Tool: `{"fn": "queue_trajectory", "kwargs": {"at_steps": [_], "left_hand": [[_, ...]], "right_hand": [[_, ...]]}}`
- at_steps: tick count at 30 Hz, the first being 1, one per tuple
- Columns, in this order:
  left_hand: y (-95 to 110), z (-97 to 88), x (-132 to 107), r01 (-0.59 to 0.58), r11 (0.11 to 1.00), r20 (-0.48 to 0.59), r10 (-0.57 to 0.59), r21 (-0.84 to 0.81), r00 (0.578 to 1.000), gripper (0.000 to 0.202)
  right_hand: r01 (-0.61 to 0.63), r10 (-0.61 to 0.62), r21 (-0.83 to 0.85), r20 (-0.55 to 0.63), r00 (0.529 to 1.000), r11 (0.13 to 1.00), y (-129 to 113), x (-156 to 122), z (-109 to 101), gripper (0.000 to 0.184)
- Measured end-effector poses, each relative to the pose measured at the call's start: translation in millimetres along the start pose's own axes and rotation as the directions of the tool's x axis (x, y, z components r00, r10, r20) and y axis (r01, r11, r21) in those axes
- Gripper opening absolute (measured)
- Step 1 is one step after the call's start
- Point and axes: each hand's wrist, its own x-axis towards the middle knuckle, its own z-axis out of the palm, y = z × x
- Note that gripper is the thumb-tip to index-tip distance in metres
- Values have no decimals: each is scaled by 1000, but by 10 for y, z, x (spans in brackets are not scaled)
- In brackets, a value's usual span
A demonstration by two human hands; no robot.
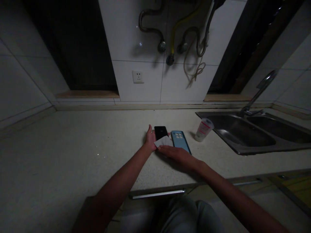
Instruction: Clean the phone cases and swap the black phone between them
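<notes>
A black phone (pixel 160 131) lies flat on the pale counter (pixel 73 152). My left hand (pixel 150 139) rests against its left edge, fingers stretched along it. A small white cloth or paper (pixel 164 141) covers the phone's near end. My right hand (pixel 173 152) lies flat on the counter with its fingertips on that white piece. A blue phone case (pixel 180 139) with several camera holes lies just right of the black phone, partly under my right hand.
A clear plastic cup with a pink label (pixel 203 129) stands beside a steel double sink (pixel 255 134) with a tap (pixel 259 89). A wall socket (pixel 138 77) and hoses (pixel 179 35) are on the tiled wall. Drawer handles run below the counter edge.
</notes>
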Motion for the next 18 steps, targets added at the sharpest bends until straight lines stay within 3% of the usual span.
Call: {"fn": "queue_trajectory", "kwargs": {"at_steps": [5, 9, 14, 18], "left_hand": [[-1, -47, 22, -16, 1000, 0, 16, 16, 1000, 83], [6, -63, 28, 42, 999, 39, -42, 3, 998, 84], [21, -46, 12, 32, 999, 28, -32, 10, 999, 83], [17, -1, -21, 26, 1000, 29, -27, 11, 999, 81]], "right_hand": [[-54, 48, -49, -121, 991, 997, 93, -163, -45, 48], [-123, 105, -69, -213, 971, 990, 226, -198, -56, 42], [-185, 198, 76, -215, 956, 980, 279, -123, -103, 28], [-315, 365, 239, -208, 907, 918, 162, -37, -122, 35]]}}
